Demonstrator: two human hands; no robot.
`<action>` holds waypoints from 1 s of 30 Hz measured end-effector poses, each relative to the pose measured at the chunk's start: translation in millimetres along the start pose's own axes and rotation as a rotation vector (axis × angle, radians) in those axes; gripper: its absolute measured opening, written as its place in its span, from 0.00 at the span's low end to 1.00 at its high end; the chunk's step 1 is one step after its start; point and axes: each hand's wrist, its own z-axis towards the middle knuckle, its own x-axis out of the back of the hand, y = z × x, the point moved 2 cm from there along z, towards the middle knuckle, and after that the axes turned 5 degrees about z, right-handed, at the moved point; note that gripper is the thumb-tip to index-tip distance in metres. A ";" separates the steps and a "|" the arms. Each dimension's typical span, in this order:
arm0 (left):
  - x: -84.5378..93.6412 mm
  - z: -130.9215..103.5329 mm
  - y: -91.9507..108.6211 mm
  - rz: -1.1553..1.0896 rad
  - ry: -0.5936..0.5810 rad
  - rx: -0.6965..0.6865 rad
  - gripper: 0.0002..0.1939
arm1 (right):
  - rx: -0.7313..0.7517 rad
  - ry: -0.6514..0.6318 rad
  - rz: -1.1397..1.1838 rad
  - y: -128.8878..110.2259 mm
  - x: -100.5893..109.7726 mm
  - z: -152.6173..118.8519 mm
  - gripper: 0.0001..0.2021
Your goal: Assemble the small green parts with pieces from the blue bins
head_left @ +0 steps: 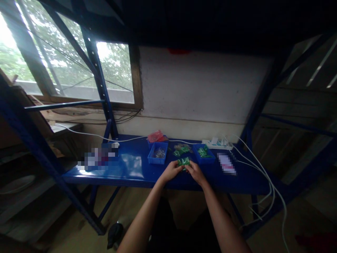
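Note:
Between my two hands, just above the front of the blue table point(142, 177), is a small shiny green packet point(183, 161). My left hand point(172, 170) grips its left side, and my right hand point(195, 171) closes on its right side. Behind the hands lies a pile of green packets point(181, 150). A blue bin point(157, 161) to the left holds small clear or metallic pieces too fine to name. Another blue bin point(206, 160) to the right has green packets in it.
A red plastic bag point(157, 136) rests on a bin at the back. A white power strip point(217, 143) with cables lies at the back right. Blurred-out items point(98, 158) are on the left, and a blurred flat object point(226, 164) is on the right. Blue rack posts point(96, 70) frame the table.

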 end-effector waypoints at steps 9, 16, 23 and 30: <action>0.4 -3.1 6.9 0.023 0.008 0.029 0.17 | 0.011 0.061 0.024 -2.5 0.8 -1.7 0.05; 1.7 -2.7 3.2 0.037 0.010 0.044 0.20 | 0.009 0.080 0.056 0.0 -0.2 -0.9 0.06; 3.4 -2.3 0.6 0.076 0.038 0.031 0.20 | 0.010 0.068 0.079 -6.4 -1.6 -3.3 0.07; 3.7 -3.6 3.4 0.069 0.046 0.015 0.20 | 0.045 0.080 0.049 -5.0 0.0 -3.1 0.11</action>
